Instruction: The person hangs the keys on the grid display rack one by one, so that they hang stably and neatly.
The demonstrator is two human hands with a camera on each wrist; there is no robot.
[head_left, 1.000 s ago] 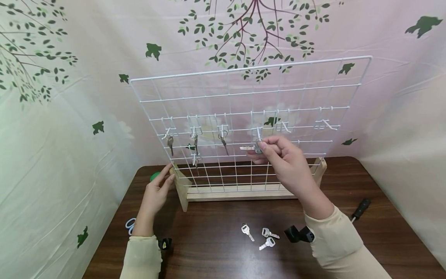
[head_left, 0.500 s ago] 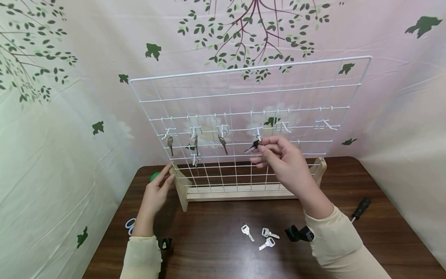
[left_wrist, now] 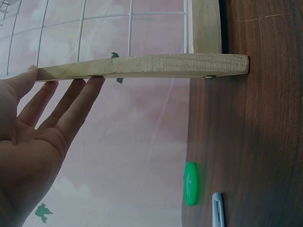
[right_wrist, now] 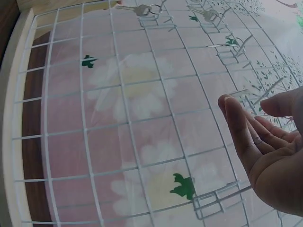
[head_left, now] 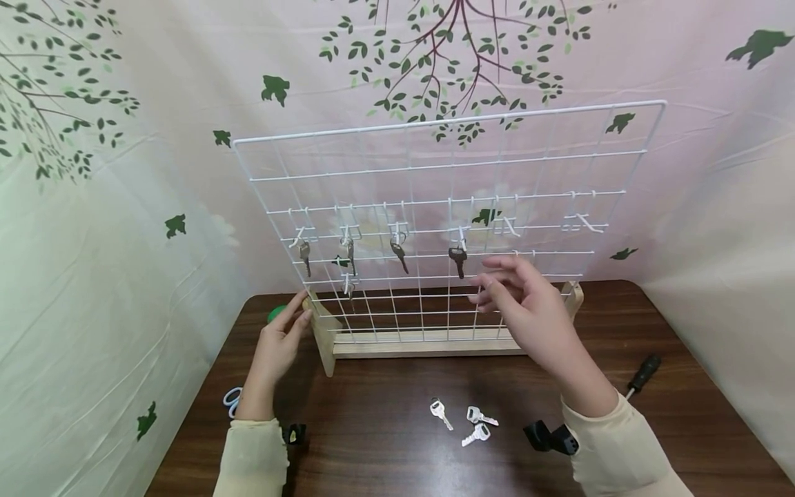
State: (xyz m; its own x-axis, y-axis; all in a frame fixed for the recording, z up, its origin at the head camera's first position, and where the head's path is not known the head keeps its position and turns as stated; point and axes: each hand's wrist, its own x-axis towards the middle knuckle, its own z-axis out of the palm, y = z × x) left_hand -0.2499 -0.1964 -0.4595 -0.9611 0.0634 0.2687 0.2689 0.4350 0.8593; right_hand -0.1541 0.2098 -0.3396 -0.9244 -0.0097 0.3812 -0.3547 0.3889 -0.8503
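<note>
A white wire grid rack (head_left: 428,347) with wooden ends stands on the table. My left hand (head_left: 279,348) holds its left wooden end piece (left_wrist: 151,65), thumb at one face and fingertips along the other. My right hand (head_left: 531,307) is beside a dark-looking key (head_left: 458,259) that hangs from a white hook, fingers loosely bent and holding nothing. Further left, a key (head_left: 399,253), another key (head_left: 350,255) and a third key (head_left: 304,254) hang from hooks in the same row. A lower hook (head_left: 346,279) also bears a key.
Bare hooks (head_left: 511,226) project from the grid on the right. Three loose keys (head_left: 476,435) lie in front of the rack. A screwdriver (head_left: 646,373) lies at right, scissors (head_left: 232,400) at left. A green round object (left_wrist: 191,183) sits behind my left hand.
My right hand has let go of the key, which now hangs down from the fourth hook, and has drawn back right and slightly down. The left hand has stayed in place.
</note>
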